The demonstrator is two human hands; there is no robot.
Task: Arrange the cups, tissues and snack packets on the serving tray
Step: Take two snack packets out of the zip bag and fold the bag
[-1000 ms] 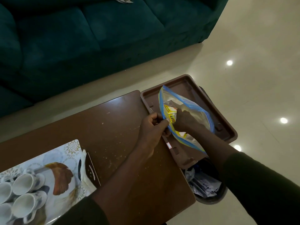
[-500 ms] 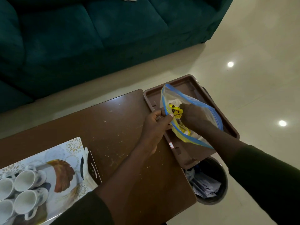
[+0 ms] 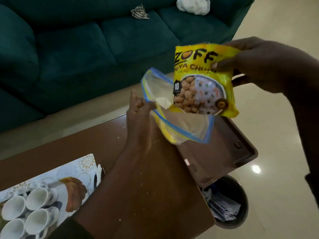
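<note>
The right hand (image 3: 262, 64) pinches a yellow snack packet (image 3: 203, 80) by its top corner, held just above the open zip bag (image 3: 181, 125), whose rim the left hand (image 3: 139, 114) grips over the table (image 3: 138, 178).

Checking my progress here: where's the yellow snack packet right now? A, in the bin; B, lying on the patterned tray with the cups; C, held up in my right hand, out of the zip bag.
C: the right hand holds the yellow snack packet above the zip bag.
</note>
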